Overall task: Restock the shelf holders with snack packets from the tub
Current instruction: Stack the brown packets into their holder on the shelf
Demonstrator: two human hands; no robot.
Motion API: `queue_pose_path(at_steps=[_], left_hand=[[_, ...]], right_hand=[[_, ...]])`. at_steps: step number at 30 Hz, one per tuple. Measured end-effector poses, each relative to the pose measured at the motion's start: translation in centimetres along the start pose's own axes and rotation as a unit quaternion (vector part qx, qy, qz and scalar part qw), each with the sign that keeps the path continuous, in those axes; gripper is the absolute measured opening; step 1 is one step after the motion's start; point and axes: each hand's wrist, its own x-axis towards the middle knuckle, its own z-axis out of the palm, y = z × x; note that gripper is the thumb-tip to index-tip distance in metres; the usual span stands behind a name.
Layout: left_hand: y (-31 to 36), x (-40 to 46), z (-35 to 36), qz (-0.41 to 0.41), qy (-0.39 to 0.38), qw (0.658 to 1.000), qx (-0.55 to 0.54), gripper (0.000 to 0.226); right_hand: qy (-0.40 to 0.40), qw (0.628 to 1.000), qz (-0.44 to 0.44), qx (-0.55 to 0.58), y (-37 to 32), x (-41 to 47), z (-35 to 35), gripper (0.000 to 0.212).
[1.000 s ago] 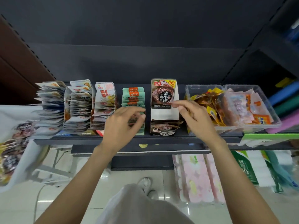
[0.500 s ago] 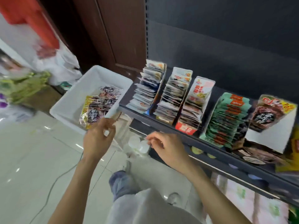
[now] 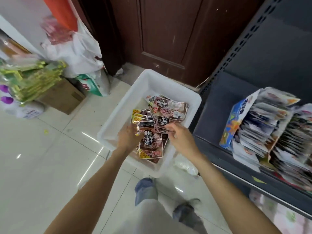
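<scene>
From the head view, both hands reach down into the white tub (image 3: 148,78) that stands on the tiled floor (image 3: 42,157) just left of the dark shelf (image 3: 212,105), with a loose heap of dark snack packets (image 3: 162,119) lying in it. The left hand (image 3: 127,138) has its fingers curled round the edge of a dark packet (image 3: 151,141), while the right hand (image 3: 181,138) pinches the corner of another packet (image 3: 163,122) between thumb and fingers. On the shelf, upright holders (image 3: 234,122) stand packed with rows of packets.
</scene>
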Motion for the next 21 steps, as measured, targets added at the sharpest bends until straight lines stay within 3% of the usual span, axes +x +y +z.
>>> queue_pose_path(at_steps=[3,7,12,15,21], left_hand=[[-0.5,1.2,2.3,-0.028,-0.062,0.996,0.051,0.067],[-0.7,1.4,4.6,-0.055,-0.091,0.994,0.016,0.095],[-0.7,2.3,4.4,0.009,-0.061,0.998,-0.011,0.092],[-1.4,3.7,3.2,0.020,-0.057,0.998,-0.025,0.081],[-2.5,5.4,1.3,0.002,0.002,0.995,-0.101,0.047]], right_hand=[[-0.003,0.995,0.029,-0.091,0.8,5.4,1.2,0.043],[-0.003,0.978,0.056,-0.202,2.3,10.6,2.4,0.070],[-0.115,0.933,0.078,-0.332,3.6,13.8,2.6,0.095],[-0.099,0.927,0.061,-0.356,3.8,13.8,2.4,0.089],[-0.046,0.933,0.012,-0.357,3.0,11.9,3.5,0.051]])
